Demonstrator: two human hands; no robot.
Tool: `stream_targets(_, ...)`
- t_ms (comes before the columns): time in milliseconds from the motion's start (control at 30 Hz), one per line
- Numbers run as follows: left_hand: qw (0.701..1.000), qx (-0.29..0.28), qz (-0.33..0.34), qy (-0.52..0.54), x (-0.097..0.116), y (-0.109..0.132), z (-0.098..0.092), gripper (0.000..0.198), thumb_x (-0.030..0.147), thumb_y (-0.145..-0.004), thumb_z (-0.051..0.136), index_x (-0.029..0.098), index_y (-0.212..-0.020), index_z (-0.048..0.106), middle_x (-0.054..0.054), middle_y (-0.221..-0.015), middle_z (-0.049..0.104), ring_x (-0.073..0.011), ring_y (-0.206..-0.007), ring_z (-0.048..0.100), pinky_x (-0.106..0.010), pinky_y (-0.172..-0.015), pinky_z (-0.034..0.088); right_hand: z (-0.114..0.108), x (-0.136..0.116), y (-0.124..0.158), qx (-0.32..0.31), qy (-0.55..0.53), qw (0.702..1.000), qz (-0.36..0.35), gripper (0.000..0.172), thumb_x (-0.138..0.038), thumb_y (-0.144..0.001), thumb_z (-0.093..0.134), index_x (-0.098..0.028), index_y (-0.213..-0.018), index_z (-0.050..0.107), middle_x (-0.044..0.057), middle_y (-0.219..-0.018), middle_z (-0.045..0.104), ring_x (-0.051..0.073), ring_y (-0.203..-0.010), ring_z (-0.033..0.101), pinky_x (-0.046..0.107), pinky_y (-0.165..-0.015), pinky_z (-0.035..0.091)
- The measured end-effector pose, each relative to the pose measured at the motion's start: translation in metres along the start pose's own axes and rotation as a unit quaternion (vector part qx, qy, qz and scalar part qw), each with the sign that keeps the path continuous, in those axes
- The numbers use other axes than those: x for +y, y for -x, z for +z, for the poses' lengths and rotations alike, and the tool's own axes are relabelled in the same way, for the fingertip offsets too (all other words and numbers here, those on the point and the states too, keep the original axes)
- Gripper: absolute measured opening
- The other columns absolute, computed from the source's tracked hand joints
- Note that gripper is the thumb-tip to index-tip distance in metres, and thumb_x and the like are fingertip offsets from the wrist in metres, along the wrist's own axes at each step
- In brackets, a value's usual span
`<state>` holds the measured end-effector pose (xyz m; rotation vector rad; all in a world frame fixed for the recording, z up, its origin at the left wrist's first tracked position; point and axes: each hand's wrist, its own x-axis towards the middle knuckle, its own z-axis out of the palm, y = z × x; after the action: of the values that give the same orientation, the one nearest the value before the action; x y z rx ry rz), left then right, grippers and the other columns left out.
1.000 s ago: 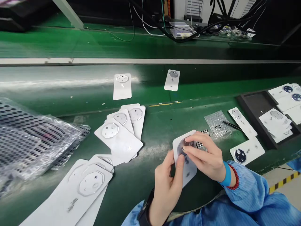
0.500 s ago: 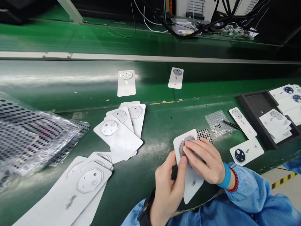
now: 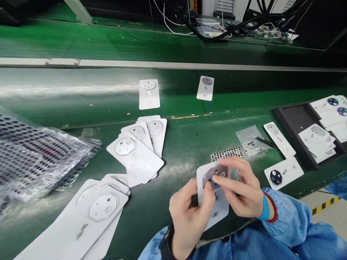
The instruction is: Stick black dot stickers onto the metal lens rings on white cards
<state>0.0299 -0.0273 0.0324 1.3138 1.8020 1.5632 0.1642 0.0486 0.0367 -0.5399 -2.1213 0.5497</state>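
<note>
Card (image 3: 221,207) lower, dotted sheet (image 3: 226,154) exposed

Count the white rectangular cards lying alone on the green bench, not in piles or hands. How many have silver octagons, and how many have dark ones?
White cards with silver octagons: 3
White cards with dark blue octagons: 1
Total: 4

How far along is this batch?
Looks done: the card with a dark lens piece by the black tray. In hand: a white card with an octagonal silver piece, held by the left hand and right hand. Remaining: the silver-marked cards fanned at centre.
</note>
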Motion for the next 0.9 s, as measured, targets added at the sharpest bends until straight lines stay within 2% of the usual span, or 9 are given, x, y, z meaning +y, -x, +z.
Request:
stream_targets(100,0.999,0.016,0.048,-0.017,0.005,-0.003,0.001,0.011,0.009,-0.082,0.06,0.019,-0.077,0.062,0.007,-0.055,0.057,-0.0059,-0.044,0.049,-0.015,-0.045,0.042,0.005,-0.003,-0.002,0.061,-0.089,0.987,0.116,0.045,-0.01,-0.084,0.062,-0.03,-0.125,0.062,0.008,-0.137,0.05,0.027,-0.127,0.05,0.046,-0.104,0.046)
stream_targets(167,0.998,0.015,0.064,-0.022,0.008,-0.004,0.001,0.012,0.008,-0.081,0.059,0.019,-0.076,0.061,0.007,-0.057,0.059,-0.0062,-0.045,0.051,-0.015,-0.046,0.043,0.006,-0.005,-0.006,0.041,-0.19,0.963,0.187,0.05,-0.013,-0.083,0.068,-0.031,-0.129,0.058,0.007,-0.133,0.054,0.024,-0.124,0.054,0.041,-0.102,0.05)
stream_targets(267,0.997,0.001,0.071,-0.024,0.008,-0.005,0.001,0.014,0.005,-0.08,0.057,0.018,-0.075,0.059,0.005,-0.062,0.062,-0.0072,-0.048,0.055,-0.016,-0.048,0.045,0.005,-0.006,-0.011,-0.025,-0.341,0.895,0.285,0.053,-0.014,-0.082,0.071,-0.032,-0.129,0.055,0.002,-0.108,0.067,0.014,-0.091,0.069,0.025,-0.077,0.059)
stream_targets(333,0.997,0.0,0.075,-0.029,0.006,-0.005,0.002,0.015,0.005,-0.08,0.057,0.018,-0.073,0.057,0.005,-0.062,0.061,-0.0075,-0.049,0.056,-0.016,-0.049,0.046,0.003,-0.007,-0.013,-0.043,-0.379,0.862,0.334,0.047,-0.013,-0.081,0.071,-0.03,-0.123,0.057,-0.001,-0.092,0.068,0.009,-0.072,0.067,0.018,-0.062,0.057)
stream_targets(400,0.996,0.0,0.082,-0.037,0.005,-0.004,0.002,0.016,0.006,-0.081,0.057,0.019,-0.07,0.054,0.005,-0.057,0.055,-0.007,-0.047,0.053,-0.017,-0.047,0.045,0.0,-0.007,-0.015,-0.046,-0.386,0.849,0.357,0.038,-0.013,-0.081,0.072,-0.028,-0.114,0.06,-0.003,-0.083,0.066,0.007,-0.065,0.064,0.015,-0.056,0.053)
stream_targets(500,0.994,-0.01,0.103,-0.044,0.007,-0.005,0.001,0.02,0.007,-0.082,0.056,0.019,-0.067,0.05,0.006,-0.054,0.05,-0.006,-0.043,0.048,-0.016,-0.046,0.043,-0.005,-0.007,-0.019,-0.06,-0.397,0.841,0.362,0.032,-0.012,-0.08,0.071,-0.026,-0.107,0.061,-0.003,-0.082,0.064,0.006,-0.064,0.062,0.014,-0.057,0.052)
stream_targets(600,0.992,-0.027,0.116,-0.052,0.012,-0.006,-0.001,0.016,0.006,-0.083,0.054,0.019,-0.074,0.053,0.006,-0.057,0.054,-0.0059,-0.046,0.052,-0.015,-0.048,0.044,-0.008,-0.008,-0.024,-0.076,-0.401,0.84,0.359,0.03,-0.01,-0.079,0.07,-0.024,-0.104,0.06,-0.003,-0.082,0.064,0.006,-0.067,0.062,0.014,-0.06,0.051)
stream_targets(800,0.994,-0.038,0.093,-0.051,0.011,-0.006,-0.005,0.015,0.006,-0.084,0.054,0.019,-0.079,0.057,0.006,-0.057,0.053,-0.0068,-0.048,0.054,-0.015,-0.05,0.046,-0.005,-0.01,-0.025,-0.036,-0.328,0.879,0.344,0.028,-0.01,-0.079,0.071,-0.024,-0.1,0.061,-0.004,-0.084,0.064,0.005,-0.068,0.06,0.013,-0.061,0.049)
stream_targets(900,0.996,-0.046,0.071,-0.026,0.007,-0.006,-0.006,0.014,0.007,-0.085,0.057,0.02,-0.086,0.063,0.006,-0.059,0.058,-0.0053,-0.044,0.05,-0.014,-0.046,0.044,-0.005,-0.009,-0.024,-0.054,-0.326,0.883,0.334,0.029,-0.01,-0.082,0.067,-0.025,-0.106,0.06,-0.003,-0.092,0.065,0.005,-0.071,0.061,0.013,-0.063,0.05)
